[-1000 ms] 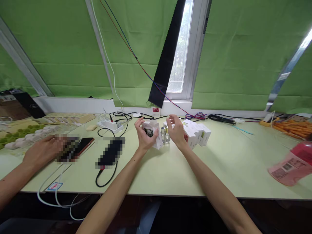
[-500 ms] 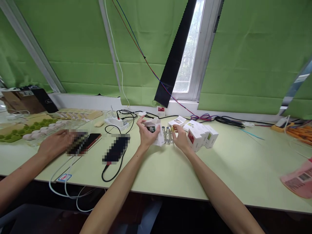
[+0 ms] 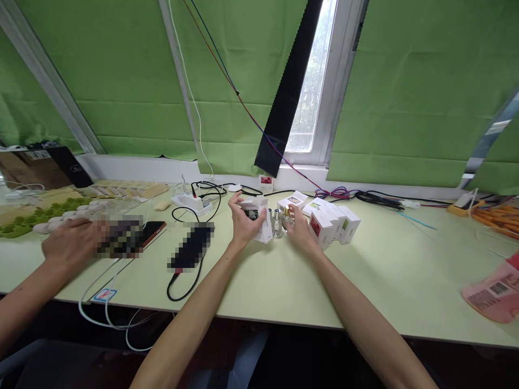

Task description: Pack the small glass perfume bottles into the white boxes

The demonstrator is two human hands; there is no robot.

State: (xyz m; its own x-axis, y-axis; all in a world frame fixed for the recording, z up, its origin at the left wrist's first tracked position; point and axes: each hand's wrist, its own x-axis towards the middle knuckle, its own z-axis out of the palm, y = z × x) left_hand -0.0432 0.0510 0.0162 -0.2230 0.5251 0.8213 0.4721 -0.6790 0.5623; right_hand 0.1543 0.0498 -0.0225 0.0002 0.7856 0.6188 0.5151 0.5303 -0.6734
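Observation:
My left hand (image 3: 242,227) is closed round a small white carton (image 3: 264,231), its top flaps open and a dark picture on its side. My right hand (image 3: 300,228) grips a small glass bottle (image 3: 286,212) by its gold cap; the fingers partly hide it. Between the two hands stand small clear glass bottles with silver caps (image 3: 277,224), upright and close to the carton. Just right of my right hand is a group of white cartons (image 3: 334,224) with coloured pictures.
At the left, another person's hand (image 3: 71,240) is at a phone (image 3: 154,232). A second phone (image 3: 190,248) lies on a black cable, with a white power strip (image 3: 192,204) behind it. Egg trays (image 3: 60,216) are far left; a pink package (image 3: 497,289) lies far right.
My right hand has raised the gold-capped bottle slightly, away from the silver-capped ones. My left hand keeps its hold on the carton. The other person's hand has shifted left.

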